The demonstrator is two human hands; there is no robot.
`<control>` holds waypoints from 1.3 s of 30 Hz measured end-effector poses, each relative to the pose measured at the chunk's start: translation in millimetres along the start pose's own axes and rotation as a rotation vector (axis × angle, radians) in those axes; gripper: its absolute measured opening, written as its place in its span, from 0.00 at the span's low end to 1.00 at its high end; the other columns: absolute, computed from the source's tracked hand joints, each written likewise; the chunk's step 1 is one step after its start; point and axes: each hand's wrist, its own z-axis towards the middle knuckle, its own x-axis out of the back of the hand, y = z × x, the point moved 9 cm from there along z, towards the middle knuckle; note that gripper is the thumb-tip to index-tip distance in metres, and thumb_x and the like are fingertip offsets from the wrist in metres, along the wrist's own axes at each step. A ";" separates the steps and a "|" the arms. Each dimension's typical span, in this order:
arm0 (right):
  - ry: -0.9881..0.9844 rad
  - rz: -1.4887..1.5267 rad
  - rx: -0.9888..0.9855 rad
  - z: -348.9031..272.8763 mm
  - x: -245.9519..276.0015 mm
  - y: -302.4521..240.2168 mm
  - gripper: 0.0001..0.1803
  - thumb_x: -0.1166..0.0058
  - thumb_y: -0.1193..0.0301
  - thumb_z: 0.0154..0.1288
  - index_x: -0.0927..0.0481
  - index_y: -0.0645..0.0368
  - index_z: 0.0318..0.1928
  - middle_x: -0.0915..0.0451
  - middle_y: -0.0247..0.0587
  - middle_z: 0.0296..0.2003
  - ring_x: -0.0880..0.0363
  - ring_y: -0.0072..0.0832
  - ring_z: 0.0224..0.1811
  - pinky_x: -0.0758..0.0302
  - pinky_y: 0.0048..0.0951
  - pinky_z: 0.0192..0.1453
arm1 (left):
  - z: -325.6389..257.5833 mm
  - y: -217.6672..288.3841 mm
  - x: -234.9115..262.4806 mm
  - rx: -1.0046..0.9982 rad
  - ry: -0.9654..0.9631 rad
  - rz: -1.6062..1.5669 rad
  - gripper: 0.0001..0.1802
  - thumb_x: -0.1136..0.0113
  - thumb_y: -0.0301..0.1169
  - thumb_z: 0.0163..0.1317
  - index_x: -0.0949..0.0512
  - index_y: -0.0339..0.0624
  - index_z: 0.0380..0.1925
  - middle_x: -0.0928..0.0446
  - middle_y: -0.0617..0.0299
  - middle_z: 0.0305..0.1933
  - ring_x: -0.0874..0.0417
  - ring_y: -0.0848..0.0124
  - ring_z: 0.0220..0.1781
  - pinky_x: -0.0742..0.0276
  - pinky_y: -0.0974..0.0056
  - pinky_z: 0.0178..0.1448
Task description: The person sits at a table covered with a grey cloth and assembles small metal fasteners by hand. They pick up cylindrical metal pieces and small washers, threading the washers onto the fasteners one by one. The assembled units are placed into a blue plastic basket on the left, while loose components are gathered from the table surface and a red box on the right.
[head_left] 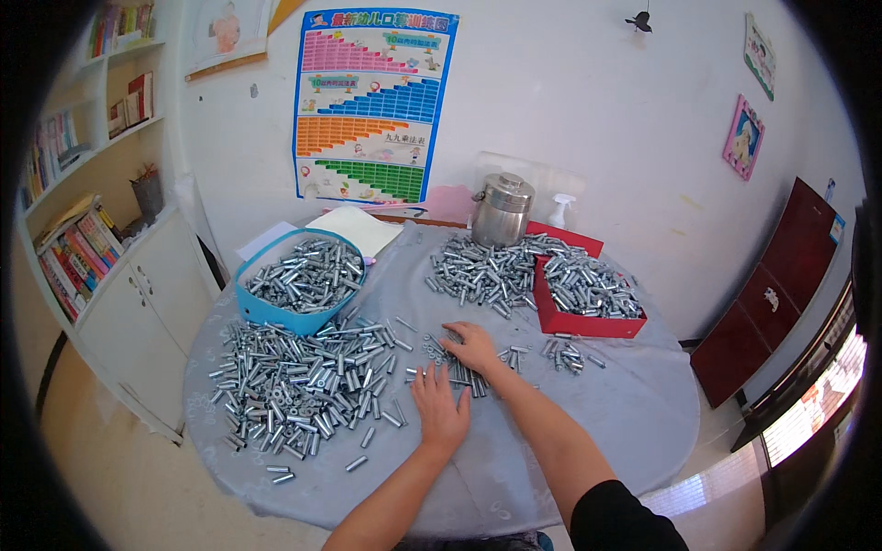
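Observation:
My left hand [441, 410] lies palm down on the table, fingers stretched out and slightly apart, at the near left of a small middle cluster of metal sleeves [476, 381]. My right hand [474, 349] reaches over the same cluster from the right. Its fingers extend to the left beside small washers or nuts [432, 349]. I see nothing held in either hand, though the space under the right palm is hidden. Left of my hands spreads a large heap of silvery metal sleeves [303, 381], with small rings among them.
A blue basket [299, 321] full of metal parts stands behind the left heap. At the back right are a red box [588, 324] of parts, another heap [469, 275], a steel canister [503, 211] and a spray bottle [559, 211]. A grey cloth covers the round table [588, 441].

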 end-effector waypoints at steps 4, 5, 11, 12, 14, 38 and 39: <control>-0.154 -0.050 0.029 3.9 -28.6 -18.9 0.21 0.40 0.56 0.50 0.20 0.49 0.44 0.23 0.42 0.45 0.27 0.40 0.50 0.32 0.36 0.54 | 2.4 -5.3 8.8 0.035 0.031 -0.046 0.30 0.44 0.37 0.56 0.38 0.30 0.55 0.41 0.39 0.61 0.46 0.41 0.65 0.54 0.45 0.68; -0.194 -0.050 0.025 3.7 -32.5 -22.4 0.20 0.40 0.56 0.50 0.20 0.49 0.44 0.22 0.41 0.45 0.27 0.40 0.49 0.31 0.36 0.54 | 3.1 -9.0 9.6 0.052 0.042 -0.051 0.30 0.45 0.37 0.57 0.38 0.29 0.56 0.41 0.39 0.61 0.46 0.41 0.65 0.54 0.45 0.68; -0.300 0.095 0.214 -35.2 -27.3 -46.3 0.12 0.42 0.65 0.51 0.20 0.51 0.37 0.22 0.37 0.41 0.26 0.38 0.46 0.31 0.34 0.51 | 2.5 -34.2 -0.1 0.154 0.007 -0.004 0.33 0.48 0.41 0.59 0.41 0.27 0.58 0.43 0.36 0.62 0.48 0.41 0.67 0.54 0.45 0.68; -0.276 0.137 0.236 -45.8 -16.9 -56.8 0.09 0.42 0.68 0.50 0.21 0.54 0.35 0.22 0.37 0.40 0.26 0.38 0.45 0.31 0.34 0.50 | 0.8 -34.5 -4.3 0.155 -0.022 0.026 0.33 0.49 0.42 0.60 0.41 0.27 0.58 0.43 0.35 0.63 0.48 0.42 0.67 0.54 0.45 0.69; -0.275 0.153 0.259 -61.2 -9.5 -59.0 0.09 0.42 0.69 0.50 0.21 0.55 0.34 0.22 0.39 0.40 0.26 0.39 0.44 0.31 0.35 0.50 | -1.3 -30.3 -7.2 0.142 -0.026 0.052 0.33 0.50 0.44 0.60 0.39 0.27 0.57 0.42 0.36 0.62 0.46 0.42 0.66 0.53 0.45 0.68; -0.280 -0.029 0.201 -61.9 22.8 -7.4 0.23 0.55 0.63 0.64 0.30 0.57 0.57 0.31 0.48 0.58 0.36 0.43 0.62 0.40 0.38 0.64 | -23.5 8.0 -37.7 -0.014 -0.408 0.106 0.53 0.50 0.66 0.49 0.44 0.31 0.62 0.46 0.40 0.67 0.53 0.43 0.70 0.64 0.39 0.69; -0.325 0.014 0.195 -71.1 29.4 -3.3 0.22 0.55 0.64 0.64 0.29 0.57 0.57 0.31 0.48 0.57 0.36 0.43 0.62 0.40 0.38 0.64 | -20.2 6.0 -35.0 0.034 -0.395 0.100 0.53 0.51 0.66 0.51 0.44 0.30 0.62 0.46 0.40 0.67 0.54 0.44 0.71 0.66 0.39 0.69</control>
